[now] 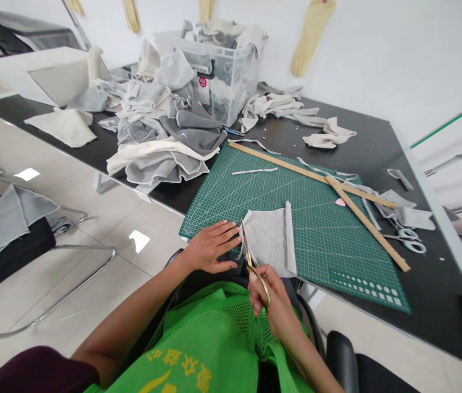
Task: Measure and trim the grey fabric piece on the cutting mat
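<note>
A piece of grey cloth (267, 237) lies at the near edge of the green cutting mat (317, 218), with a folded strip along its right side. My right hand (270, 292) grips gold-handled scissors (249, 256), whose blades point away from me along the cloth's left edge. Flat beside that edge rests my left hand (212, 245), palm down with its fingers stretched out, the fingertips close to the blades. A narrow trimming hangs near the blades. Whether the left fingertips touch the cloth is hard to tell.
Two wooden rulers (368, 224) cross on the mat's right part. White-handled scissors (409, 240) and scraps lie beyond them. A pile of grey and cream cloth (161, 125) stands at the back left by a clear plastic bin (235, 76). A chair (13, 256) is at left.
</note>
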### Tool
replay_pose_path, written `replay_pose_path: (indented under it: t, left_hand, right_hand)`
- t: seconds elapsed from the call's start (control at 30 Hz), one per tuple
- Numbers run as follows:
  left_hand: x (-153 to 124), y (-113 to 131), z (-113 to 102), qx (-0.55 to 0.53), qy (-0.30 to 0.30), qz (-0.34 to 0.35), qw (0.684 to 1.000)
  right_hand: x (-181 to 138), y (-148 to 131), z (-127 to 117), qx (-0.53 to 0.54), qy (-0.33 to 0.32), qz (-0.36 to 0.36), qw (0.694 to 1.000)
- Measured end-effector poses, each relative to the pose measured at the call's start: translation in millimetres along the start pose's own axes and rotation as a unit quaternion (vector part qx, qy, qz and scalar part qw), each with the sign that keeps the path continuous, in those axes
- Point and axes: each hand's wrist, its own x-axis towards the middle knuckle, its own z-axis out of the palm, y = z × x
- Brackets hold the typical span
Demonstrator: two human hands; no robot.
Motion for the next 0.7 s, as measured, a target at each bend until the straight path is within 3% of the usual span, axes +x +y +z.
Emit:
replay_pose_path:
  t: [0.7]
  left_hand:
    - [-0.1, 0.8, 0.2, 0.003, 0.01, 0.002, 1.0]
  right_hand:
    - [0.5, 4.4, -2.1, -0.017, -0.013, -0.012, 1.0]
